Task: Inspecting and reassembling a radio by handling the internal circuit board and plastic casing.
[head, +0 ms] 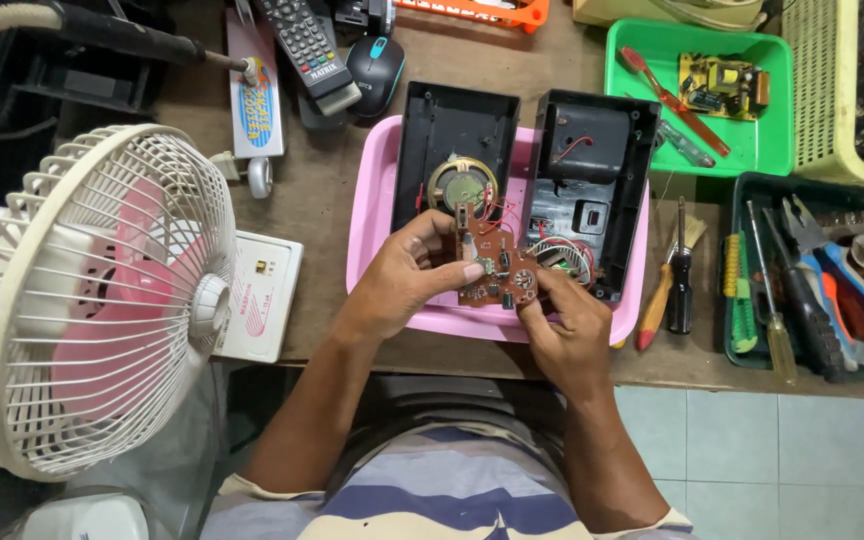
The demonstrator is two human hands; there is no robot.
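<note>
A small brown circuit board [497, 262] with red wires is held over a pink tray [370, 215]. My left hand [407, 275] grips its left side, thumb across the board. My right hand [564, 325] pinches its lower right edge. Behind the board, two black halves of an opened case lie in the tray. The left half [452, 135] carries a round speaker [463, 185]. The right half [592, 180] holds a coil and wires that run to the board.
A white and pink table fan [92, 300] stands at the left, with a white box [264, 295] beside it. Screwdrivers [680, 275] lie right of the tray. A dark tool tray [812, 285] and a green tray [702, 95] sit right. A remote [307, 45] and mouse [374, 72] lie behind.
</note>
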